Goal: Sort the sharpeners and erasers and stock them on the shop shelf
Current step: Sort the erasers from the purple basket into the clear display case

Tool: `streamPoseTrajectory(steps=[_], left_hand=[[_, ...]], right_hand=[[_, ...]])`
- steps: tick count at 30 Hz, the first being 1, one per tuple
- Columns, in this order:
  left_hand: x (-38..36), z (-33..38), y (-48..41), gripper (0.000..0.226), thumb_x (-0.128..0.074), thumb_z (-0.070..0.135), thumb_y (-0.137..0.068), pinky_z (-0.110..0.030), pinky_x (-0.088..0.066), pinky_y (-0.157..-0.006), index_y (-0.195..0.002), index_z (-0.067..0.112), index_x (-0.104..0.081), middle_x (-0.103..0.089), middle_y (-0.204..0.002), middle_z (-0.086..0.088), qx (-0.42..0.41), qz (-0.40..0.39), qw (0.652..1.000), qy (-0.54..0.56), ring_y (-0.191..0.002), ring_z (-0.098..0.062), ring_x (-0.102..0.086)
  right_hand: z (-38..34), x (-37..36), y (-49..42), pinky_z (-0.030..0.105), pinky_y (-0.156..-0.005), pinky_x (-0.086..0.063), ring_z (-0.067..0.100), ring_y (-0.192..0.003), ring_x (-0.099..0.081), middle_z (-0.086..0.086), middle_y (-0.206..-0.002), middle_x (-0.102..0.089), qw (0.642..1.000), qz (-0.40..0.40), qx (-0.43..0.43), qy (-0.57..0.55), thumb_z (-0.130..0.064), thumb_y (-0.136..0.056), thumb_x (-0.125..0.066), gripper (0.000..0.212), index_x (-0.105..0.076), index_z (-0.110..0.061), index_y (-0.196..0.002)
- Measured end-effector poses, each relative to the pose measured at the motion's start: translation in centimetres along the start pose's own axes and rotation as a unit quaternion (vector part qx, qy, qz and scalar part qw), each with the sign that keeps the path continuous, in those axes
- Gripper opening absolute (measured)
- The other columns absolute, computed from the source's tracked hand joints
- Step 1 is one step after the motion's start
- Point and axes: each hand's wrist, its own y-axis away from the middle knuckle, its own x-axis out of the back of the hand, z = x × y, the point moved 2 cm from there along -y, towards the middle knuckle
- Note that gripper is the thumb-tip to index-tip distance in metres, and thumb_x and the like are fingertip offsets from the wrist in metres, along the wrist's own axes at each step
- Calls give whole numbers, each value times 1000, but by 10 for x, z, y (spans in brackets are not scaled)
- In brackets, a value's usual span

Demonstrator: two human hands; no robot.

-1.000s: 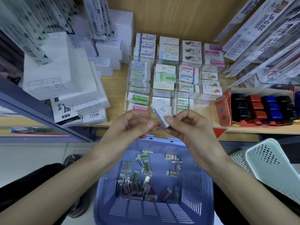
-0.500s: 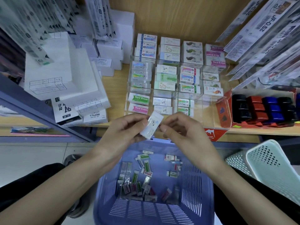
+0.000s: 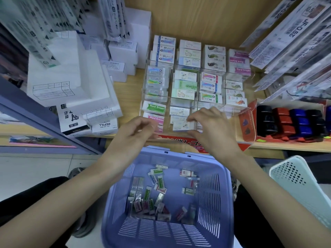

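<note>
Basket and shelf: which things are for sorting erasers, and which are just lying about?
Job: purple plastic basket, loose wrapped erasers, clear plastic display rack, white boxed eraser, right hand.
Lying about: white cardboard refill boxes, white holed plastic basket.

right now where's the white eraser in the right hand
In the head view, the white eraser is in the front row of the clear rack, pinched by the right hand, just right of the pink Hard Eraser.

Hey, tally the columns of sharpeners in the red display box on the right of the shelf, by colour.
Black sharpener columns: 2
Red sharpener columns: 1
Blue sharpener columns: 2, one cut off by the picture's edge
Total: 5
</note>
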Motion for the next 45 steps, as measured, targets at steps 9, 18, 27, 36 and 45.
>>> streamPoseTrajectory(steps=[9, 18, 27, 36, 45], left_hand=[[-1, -20, 24, 18, -49, 11, -95, -11, -45, -63, -86, 17, -64, -69, -83, 5, 23, -99, 992, -72, -70, 0, -64], [-14, -157, 25, 23, -56, 2, -91, -8, -43, -64, -76, 20, -54, -56, -75, 5, 65, -172, 959, -214, -61, 7, -57], [-33, -312, -4, 24, -62, 0, -86, -15, -30, -67, -107, -3, -51, -44, -102, -10, 225, 12, 958, -176, -97, -15, -40], [-56, -362, -79, 56, -64, 12, -87, -35, -35, -106, -137, 2, -40, -44, -140, -18, 165, -4, 953, -253, -129, -31, -43], [-72, -383, -109, 37, -65, 29, -86, -46, -42, -88, -118, 11, -60, -51, -119, -18, 64, 6, 911, -408, -109, -37, -50]], right_hand=[[-2, -8, -31, 34, -82, -21, 20, -108, -37, -5, -110, -65, 968, -151, 114, 164, -44, -85, -62, 32, -66, -27, -112], [-23, -36, 87, 30, -69, -38, 21, -76, -51, 8, -80, -62, 972, 163, 119, -123, -11, -91, -48, 19, -65, -3, -90], [40, -274, 170, 32, -88, -42, 32, -112, -55, 19, -120, -57, 858, -340, -287, -256, -12, -90, -61, 35, -54, 1, -122], [15, -367, 144, 41, -89, -39, 35, -117, -42, 18, -128, -42, 909, -238, -293, -175, -44, -85, -64, 62, -45, -4, -128], [34, -379, 131, 41, -84, -34, 38, -110, -45, 23, -118, -49, 925, -175, -300, -152, -24, -90, -57, 34, -54, 3, -112]])
